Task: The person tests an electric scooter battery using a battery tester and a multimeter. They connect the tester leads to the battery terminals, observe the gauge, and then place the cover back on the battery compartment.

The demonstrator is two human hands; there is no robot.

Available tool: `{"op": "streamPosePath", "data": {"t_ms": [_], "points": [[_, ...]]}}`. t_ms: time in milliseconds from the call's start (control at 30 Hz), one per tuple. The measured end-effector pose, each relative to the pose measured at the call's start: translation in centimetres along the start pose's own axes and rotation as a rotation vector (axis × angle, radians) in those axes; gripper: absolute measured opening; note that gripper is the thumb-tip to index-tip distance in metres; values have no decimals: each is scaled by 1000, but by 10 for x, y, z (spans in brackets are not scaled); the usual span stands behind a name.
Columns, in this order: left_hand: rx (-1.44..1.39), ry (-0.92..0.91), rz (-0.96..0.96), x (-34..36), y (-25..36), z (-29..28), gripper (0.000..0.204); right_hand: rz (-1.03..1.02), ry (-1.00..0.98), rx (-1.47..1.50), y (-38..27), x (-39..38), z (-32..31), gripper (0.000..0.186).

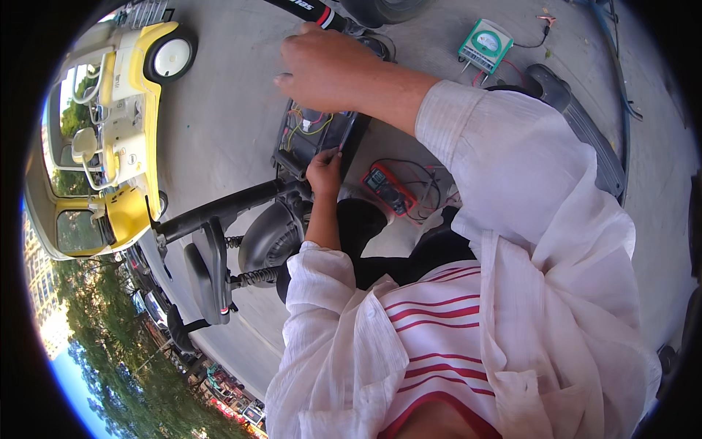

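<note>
In front of me is an electric scooter (pixel 270 189) with its black deck compartment (pixel 351 135) uncovered. Yellow and red wires (pixel 313 126) with a white connector lie inside it. My left hand (pixel 324 174) is at the compartment's near end, fingers bent together against its rim; anything between them is too small to make out. Above the far end of the compartment my right hand (pixel 322 67) is raised with curled fingers. Its back faces me, so whatever the fingers hold is hidden. A red digital multimeter (pixel 390 189) with black leads lies on the ground right of the compartment.
A green-and-white analog meter (pixel 485 45) with clip leads stands at the upper right. Beside it lies a long black panel (pixel 585 128), with a dark cable (pixel 621 66) farther right. A yellow-and-white auto rickshaw (pixel 124 139) is parked at the left. The scooter's rear wheel (pixel 270 234) is near my knees.
</note>
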State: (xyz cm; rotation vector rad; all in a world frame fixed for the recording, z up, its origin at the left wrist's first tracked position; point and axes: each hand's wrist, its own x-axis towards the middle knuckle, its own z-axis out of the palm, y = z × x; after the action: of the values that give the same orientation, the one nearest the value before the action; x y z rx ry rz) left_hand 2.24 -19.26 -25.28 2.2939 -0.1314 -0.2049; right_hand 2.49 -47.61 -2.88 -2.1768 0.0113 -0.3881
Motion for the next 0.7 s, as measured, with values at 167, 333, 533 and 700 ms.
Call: {"op": "streamPosePath", "data": {"t_ms": [167, 333, 533, 700], "points": [[210, 34, -23, 1, 22, 1, 11, 18, -6, -76, 9, 7, -1, 37], [510, 65, 82, 1, 43, 7, 16, 7, 15, -72, 18, 16, 5, 34], [567, -48, -167, 12, 44, 7, 28, 45, -36, -78, 12, 12, -12, 35], [304, -77, -384, 16, 39, 9, 34, 53, 3, -125, 17, 15, -7, 39]]}}
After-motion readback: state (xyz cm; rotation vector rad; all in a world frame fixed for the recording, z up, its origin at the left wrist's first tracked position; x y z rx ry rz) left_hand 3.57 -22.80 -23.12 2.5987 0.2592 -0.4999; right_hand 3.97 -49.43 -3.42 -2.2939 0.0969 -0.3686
